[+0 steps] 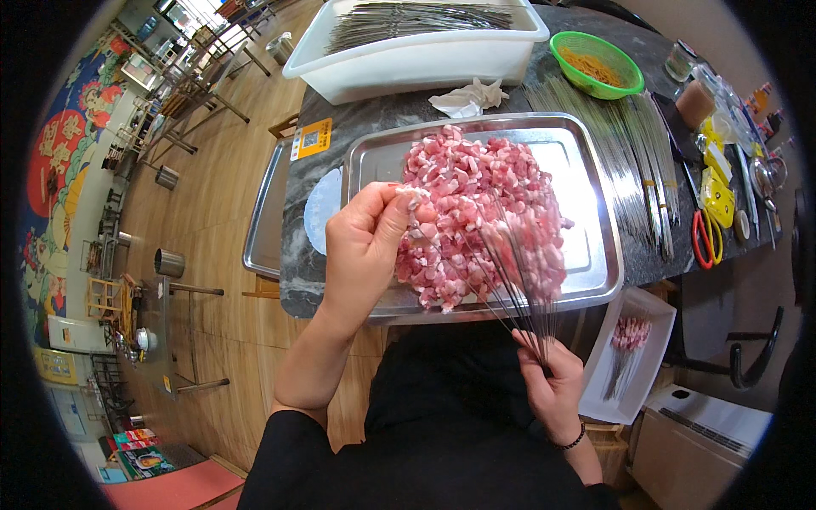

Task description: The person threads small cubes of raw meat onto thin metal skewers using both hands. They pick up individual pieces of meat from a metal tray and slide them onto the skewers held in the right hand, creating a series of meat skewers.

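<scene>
Pink diced raw meat [459, 223] lies heaped on a rectangular metal tray [376, 167] before me. Over the heap's left side, my left hand [370, 229] pinches a small piece of meat [417, 203] between thumb and fingertips. My right hand [553, 376], below the tray's front edge, grips a fanned bunch of thin metal skewers [519, 299] by their lower ends. Those skewers point up over the meat, and some blurred meat shows at their upper right. One skewer slants toward the piece in my left hand; whether it pierces that piece I cannot tell.
A white plastic tub [421, 64] of skewers stands at the back. Loose skewers [637, 172], a green basket [599, 92] and red-and-yellow scissors [704, 236] lie on the right. Lower right, a white bin [599, 389] holds meat-tipped skewers [628, 347].
</scene>
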Available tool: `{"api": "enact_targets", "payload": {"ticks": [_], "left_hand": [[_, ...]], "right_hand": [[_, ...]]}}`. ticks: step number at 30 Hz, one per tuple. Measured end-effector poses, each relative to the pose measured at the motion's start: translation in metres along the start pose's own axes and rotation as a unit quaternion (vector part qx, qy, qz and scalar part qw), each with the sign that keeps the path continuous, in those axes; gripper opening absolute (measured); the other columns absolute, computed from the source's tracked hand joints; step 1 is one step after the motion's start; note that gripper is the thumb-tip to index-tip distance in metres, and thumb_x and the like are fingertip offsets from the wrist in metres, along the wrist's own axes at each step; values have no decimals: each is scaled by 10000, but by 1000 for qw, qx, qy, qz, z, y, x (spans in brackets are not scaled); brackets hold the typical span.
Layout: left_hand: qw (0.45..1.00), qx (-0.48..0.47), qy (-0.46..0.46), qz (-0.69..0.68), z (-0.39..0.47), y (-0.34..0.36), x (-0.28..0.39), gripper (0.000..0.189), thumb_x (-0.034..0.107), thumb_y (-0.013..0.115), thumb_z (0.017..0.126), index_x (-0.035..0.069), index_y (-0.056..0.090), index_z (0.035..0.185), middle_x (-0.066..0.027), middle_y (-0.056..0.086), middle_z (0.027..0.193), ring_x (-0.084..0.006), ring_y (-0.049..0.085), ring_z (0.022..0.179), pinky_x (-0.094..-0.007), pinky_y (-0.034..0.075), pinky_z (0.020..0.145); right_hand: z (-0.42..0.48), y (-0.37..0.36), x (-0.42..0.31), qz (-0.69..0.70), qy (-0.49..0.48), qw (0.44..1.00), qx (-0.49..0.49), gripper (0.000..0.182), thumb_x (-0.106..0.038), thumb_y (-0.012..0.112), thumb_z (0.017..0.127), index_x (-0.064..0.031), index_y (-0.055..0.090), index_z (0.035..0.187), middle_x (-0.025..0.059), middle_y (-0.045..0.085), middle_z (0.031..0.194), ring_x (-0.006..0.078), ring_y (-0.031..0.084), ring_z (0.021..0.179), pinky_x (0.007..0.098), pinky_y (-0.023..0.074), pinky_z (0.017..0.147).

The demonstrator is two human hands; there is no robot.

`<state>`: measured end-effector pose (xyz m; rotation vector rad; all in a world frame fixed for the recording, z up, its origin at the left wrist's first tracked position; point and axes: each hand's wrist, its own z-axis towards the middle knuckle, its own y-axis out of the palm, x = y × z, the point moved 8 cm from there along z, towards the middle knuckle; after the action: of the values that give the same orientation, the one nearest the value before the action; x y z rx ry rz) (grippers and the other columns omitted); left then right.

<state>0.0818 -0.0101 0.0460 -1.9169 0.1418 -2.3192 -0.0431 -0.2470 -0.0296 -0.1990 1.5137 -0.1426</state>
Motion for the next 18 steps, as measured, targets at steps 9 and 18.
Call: {"api": "enact_targets", "payload": {"ticks": [9, 18], "left_hand": [[994, 22, 4, -103, 5, 0, 19, 128, 65, 520, 1001, -16, 584, 1078, -112, 708, 961, -92, 652, 826, -218, 522, 731], [976, -26, -71, -203, 11, 2, -14, 206, 166, 388, 1051, 38, 468, 1191, -195, 672, 1058, -223, 709, 879, -280, 594, 704]], "right_hand": [[-14, -15, 15, -33, 52, 997, 35, 276, 32, 589, 878, 8, 691, 1133, 22, 603, 821, 67, 523, 712, 213, 418, 635], [-14, -17, 4, 2, 32, 999, 20, 330, 66, 571, 812, 11, 689, 1116, 67, 638, 810, 118, 572, 692, 232, 445, 624]]}}
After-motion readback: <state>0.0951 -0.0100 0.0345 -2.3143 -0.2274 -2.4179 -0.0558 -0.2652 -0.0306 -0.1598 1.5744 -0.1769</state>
